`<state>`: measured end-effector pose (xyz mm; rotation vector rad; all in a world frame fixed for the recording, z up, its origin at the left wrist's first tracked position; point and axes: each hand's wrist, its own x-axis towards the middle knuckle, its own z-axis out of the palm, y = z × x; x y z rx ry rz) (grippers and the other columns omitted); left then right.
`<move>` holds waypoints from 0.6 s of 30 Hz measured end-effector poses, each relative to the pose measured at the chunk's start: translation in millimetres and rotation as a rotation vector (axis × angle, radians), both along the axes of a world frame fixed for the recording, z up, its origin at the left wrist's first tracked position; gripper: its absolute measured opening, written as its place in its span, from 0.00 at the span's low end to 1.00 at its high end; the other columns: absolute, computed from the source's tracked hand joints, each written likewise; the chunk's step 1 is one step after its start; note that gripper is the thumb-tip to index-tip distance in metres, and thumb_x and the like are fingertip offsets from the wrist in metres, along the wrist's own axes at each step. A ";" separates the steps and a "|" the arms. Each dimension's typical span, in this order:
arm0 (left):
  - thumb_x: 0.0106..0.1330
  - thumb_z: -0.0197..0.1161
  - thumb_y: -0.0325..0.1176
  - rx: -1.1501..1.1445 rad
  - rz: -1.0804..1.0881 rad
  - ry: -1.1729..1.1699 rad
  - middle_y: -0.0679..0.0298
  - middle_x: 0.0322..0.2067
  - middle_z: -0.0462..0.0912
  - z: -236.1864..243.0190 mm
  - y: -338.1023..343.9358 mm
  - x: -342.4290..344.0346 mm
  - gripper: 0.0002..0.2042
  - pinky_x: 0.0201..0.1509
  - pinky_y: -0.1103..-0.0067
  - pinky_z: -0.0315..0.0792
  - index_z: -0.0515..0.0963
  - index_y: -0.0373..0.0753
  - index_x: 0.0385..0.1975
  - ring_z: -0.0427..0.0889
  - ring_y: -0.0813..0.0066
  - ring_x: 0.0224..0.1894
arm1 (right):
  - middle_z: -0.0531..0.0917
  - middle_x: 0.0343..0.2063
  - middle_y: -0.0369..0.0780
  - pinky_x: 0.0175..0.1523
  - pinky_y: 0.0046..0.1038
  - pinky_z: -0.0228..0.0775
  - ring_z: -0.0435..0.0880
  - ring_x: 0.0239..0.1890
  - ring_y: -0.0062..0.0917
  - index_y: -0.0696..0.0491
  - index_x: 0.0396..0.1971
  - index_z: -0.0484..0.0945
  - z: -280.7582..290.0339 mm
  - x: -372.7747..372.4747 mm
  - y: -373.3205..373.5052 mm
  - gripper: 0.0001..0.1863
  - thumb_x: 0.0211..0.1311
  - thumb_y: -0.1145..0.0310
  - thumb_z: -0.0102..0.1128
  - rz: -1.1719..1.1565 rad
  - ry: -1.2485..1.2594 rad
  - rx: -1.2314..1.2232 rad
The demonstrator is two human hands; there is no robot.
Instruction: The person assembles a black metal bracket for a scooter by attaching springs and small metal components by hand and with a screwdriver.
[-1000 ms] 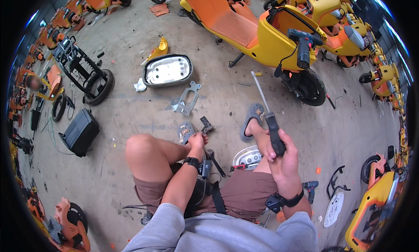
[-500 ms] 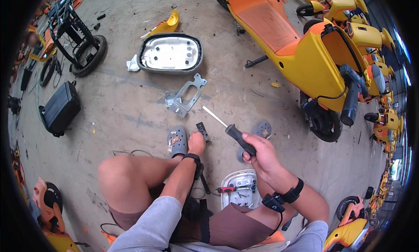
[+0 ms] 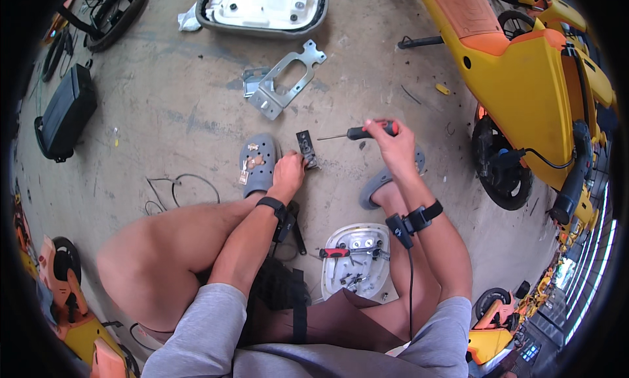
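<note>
My left hand (image 3: 288,176) is closed low between my feet, its fingers on the lower end of a small black metal bracket (image 3: 305,146). My right hand (image 3: 396,152) grips a screwdriver (image 3: 358,133) with a black and red handle. Its shaft points left, and the tip is a short way right of the bracket, apart from it. Beyond them a larger silver metal bracket (image 3: 283,81) lies on the floor. Near my right leg a white tray-like cover (image 3: 327,285) holds loose screws and a red-handled tool (image 3: 335,253).
At the top is an upturned oval seat-like pan (image 3: 262,25) with a dark rim. A yellow and orange scooter (image 3: 517,83) stands to the right, a drill (image 3: 571,175) hanging off its front. A black box (image 3: 65,113) sits at left. My grey clogs (image 3: 261,156) flank the work.
My right hand has brought the screwdriver down toward the black bracket and turned it level; the handle's red end now shows. My left hand stays at the bracket. The view has tilted down.
</note>
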<state>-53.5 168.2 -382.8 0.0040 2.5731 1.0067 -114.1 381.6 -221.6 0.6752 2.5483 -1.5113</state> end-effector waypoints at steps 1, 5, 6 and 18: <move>0.62 0.62 0.32 0.018 -0.007 0.000 0.48 0.34 0.80 -1.4 1.4 -3.4 0.08 0.44 0.60 0.74 0.82 0.33 0.32 0.79 0.45 0.39 | 0.80 0.19 0.37 0.29 0.23 0.68 0.76 0.23 0.17 0.59 0.33 0.80 3.3 -7.4 1.5 0.19 0.54 0.58 0.70 0.095 0.036 0.124; 0.63 0.61 0.33 0.078 -0.008 -0.009 0.48 0.35 0.80 -10.5 1.1 4.4 0.08 0.44 0.60 0.74 0.82 0.34 0.32 0.79 0.45 0.39 | 0.80 0.17 0.42 0.31 0.28 0.70 0.79 0.22 0.26 0.60 0.26 0.77 -3.1 -15.9 -25.6 0.19 0.56 0.56 0.66 0.086 -0.043 0.184; 0.63 0.61 0.32 0.082 0.002 -0.021 0.48 0.37 0.79 -10.0 3.2 4.9 0.08 0.44 0.59 0.74 0.82 0.34 0.33 0.79 0.44 0.39 | 0.80 0.17 0.43 0.31 0.29 0.70 0.80 0.22 0.28 0.60 0.25 0.76 -12.2 -8.5 -35.3 0.19 0.57 0.56 0.66 0.060 -0.060 0.142; 0.62 0.62 0.28 0.115 0.003 -0.103 0.46 0.40 0.78 -2.0 2.1 1.5 0.09 0.48 0.61 0.73 0.79 0.33 0.40 0.79 0.44 0.42 | 0.80 0.25 0.46 0.32 0.39 0.73 0.81 0.27 0.44 0.56 0.29 0.72 -43.4 3.3 -82.8 0.14 0.55 0.62 0.65 0.478 0.268 0.497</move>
